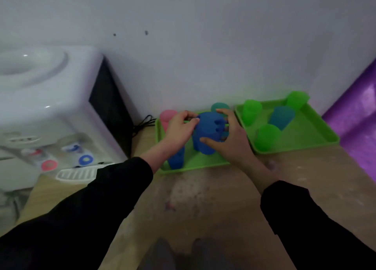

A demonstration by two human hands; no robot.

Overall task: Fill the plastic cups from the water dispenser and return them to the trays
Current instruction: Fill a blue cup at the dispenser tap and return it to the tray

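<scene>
The right hand [230, 135] wraps round a blue cup [205, 135], and the left hand [179, 127] pinches its top edge, just above the centre tray [203, 160]. Pink, teal and blue cups stand around it, and four more stand in the right tray [305, 139]. Water levels cannot be made out, so progress is unclear; the water dispenser [50, 106] sits at the frame's left.
</scene>
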